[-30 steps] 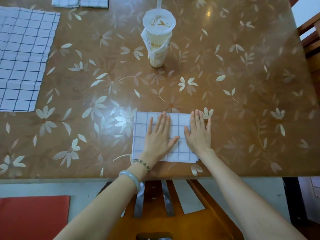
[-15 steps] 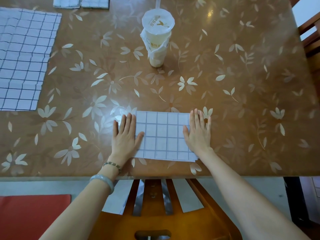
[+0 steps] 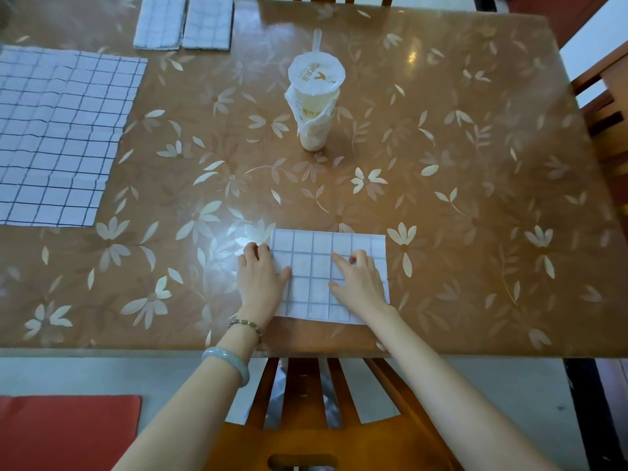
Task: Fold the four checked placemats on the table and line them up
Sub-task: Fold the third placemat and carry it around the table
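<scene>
A folded checked placemat (image 3: 326, 266) lies near the table's front edge. My left hand (image 3: 261, 277) is at its left edge, fingers curled at the far left corner and thumb on top of the cloth. My right hand (image 3: 356, 280) rests on the mat's right half with bent fingers and its thumb spread. Whether it pinches a layer does not show. An unfolded checked placemat (image 3: 61, 137) lies flat at the left. Two folded placemats (image 3: 159, 22) (image 3: 209, 23) sit side by side at the far left edge.
A sealed drink cup (image 3: 316, 103) with a straw stands mid-table beyond the mat. The brown flowered table (image 3: 475, 198) has wooden chairs at the front (image 3: 323, 419) and right (image 3: 608, 96). A red sheet (image 3: 68, 433) lies low at the left.
My left hand's flat fingers curled onto the mat's left edge. My right hand slid left from the right edge onto the mat and bent its fingers. The view pulled back.
</scene>
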`<action>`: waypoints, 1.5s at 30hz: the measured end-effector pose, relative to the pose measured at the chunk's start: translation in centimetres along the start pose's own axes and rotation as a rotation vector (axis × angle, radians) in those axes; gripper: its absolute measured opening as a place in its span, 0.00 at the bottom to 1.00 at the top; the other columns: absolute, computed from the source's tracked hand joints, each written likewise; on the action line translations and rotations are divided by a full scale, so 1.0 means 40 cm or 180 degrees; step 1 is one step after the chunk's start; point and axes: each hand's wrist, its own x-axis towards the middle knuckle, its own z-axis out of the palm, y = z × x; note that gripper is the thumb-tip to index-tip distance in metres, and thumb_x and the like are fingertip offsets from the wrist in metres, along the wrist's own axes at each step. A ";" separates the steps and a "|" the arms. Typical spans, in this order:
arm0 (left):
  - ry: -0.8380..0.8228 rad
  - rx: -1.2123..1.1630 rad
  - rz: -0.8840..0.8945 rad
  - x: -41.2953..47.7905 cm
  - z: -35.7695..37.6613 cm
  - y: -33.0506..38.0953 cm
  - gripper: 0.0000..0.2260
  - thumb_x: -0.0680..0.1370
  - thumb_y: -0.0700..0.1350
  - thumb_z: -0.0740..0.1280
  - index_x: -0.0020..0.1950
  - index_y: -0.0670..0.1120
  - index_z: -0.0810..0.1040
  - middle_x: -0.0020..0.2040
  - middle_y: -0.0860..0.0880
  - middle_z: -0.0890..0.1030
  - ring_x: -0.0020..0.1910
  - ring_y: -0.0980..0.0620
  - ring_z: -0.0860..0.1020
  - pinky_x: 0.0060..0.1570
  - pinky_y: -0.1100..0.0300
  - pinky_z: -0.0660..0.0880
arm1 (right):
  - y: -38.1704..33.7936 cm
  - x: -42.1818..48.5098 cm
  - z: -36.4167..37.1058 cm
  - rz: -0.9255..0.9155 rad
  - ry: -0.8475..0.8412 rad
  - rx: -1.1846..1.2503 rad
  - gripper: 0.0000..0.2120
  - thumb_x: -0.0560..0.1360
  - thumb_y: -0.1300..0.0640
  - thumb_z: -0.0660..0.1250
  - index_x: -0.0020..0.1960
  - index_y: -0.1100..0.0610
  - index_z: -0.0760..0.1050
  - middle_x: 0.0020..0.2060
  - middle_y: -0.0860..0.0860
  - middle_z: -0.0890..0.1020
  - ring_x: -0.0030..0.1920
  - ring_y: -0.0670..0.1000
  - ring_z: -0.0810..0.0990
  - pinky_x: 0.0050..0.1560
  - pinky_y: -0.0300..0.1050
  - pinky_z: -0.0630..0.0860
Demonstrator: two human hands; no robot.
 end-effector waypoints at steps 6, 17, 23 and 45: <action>-0.0086 -0.0845 -0.0434 0.005 -0.015 0.040 0.15 0.71 0.40 0.68 0.53 0.40 0.67 0.49 0.45 0.69 0.45 0.41 0.72 0.43 0.53 0.67 | 0.001 0.003 -0.002 0.0079 -0.0038 0.0130 0.29 0.74 0.48 0.66 0.73 0.49 0.62 0.59 0.53 0.65 0.60 0.55 0.65 0.61 0.47 0.67; -0.0506 -0.1816 -0.0839 -0.012 -0.076 -0.061 0.06 0.73 0.43 0.68 0.49 0.45 0.76 0.42 0.53 0.80 0.40 0.56 0.78 0.35 0.63 0.71 | -0.063 0.019 0.015 -0.0083 -0.0082 0.0050 0.29 0.74 0.49 0.65 0.73 0.49 0.62 0.59 0.54 0.65 0.58 0.55 0.64 0.61 0.47 0.66; -0.0385 -0.1555 -0.0878 0.004 -0.132 -0.132 0.05 0.73 0.42 0.68 0.44 0.42 0.76 0.39 0.49 0.79 0.38 0.53 0.77 0.33 0.61 0.68 | -0.157 0.047 0.046 -0.0395 -0.0208 0.0055 0.27 0.75 0.51 0.64 0.72 0.50 0.62 0.59 0.55 0.64 0.58 0.56 0.65 0.60 0.47 0.66; -0.1005 -0.1693 -0.0275 -0.067 -0.224 -0.118 0.20 0.73 0.38 0.70 0.63 0.52 0.72 0.47 0.56 0.76 0.44 0.57 0.78 0.35 0.66 0.73 | -0.187 0.082 0.039 -0.0207 -0.0709 -0.0109 0.56 0.60 0.40 0.76 0.76 0.46 0.45 0.60 0.55 0.61 0.58 0.56 0.64 0.61 0.50 0.69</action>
